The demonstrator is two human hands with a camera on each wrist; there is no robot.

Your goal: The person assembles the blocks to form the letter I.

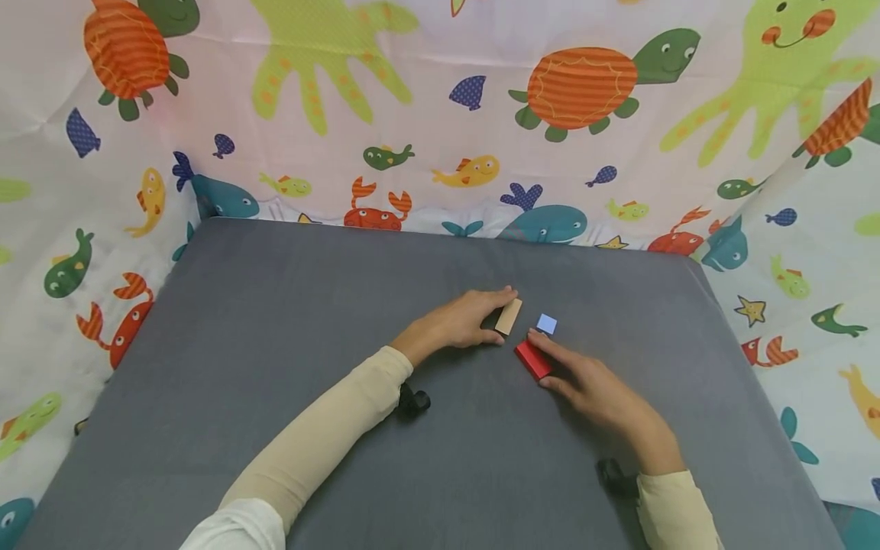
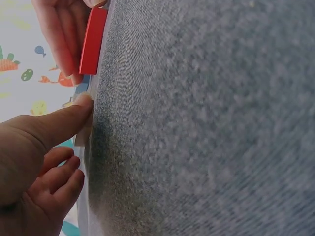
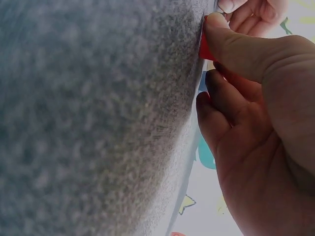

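Observation:
My left hand (image 1: 464,317) has its thumb and index finger at the two ends of a plain wooden block (image 1: 509,317), pinching it on the grey table. In the left wrist view the thumb covers part of that wooden block (image 2: 82,136). Close by on the right, my right hand (image 1: 594,386) pinches a red block (image 1: 532,360) between thumb and index finger. The right wrist view shows the thumb over the red block (image 3: 204,48), most of which is hidden. A small blue block (image 1: 546,324) lies just beyond the right index fingertip, right of the wooden block.
The grey cloth-covered table (image 1: 309,305) spreads around both hands. A white curtain (image 1: 440,92) printed with sea animals hangs along its back and sides. Dark wrist-worn devices stick out under the left wrist (image 1: 415,400) and beside the right wrist (image 1: 614,480).

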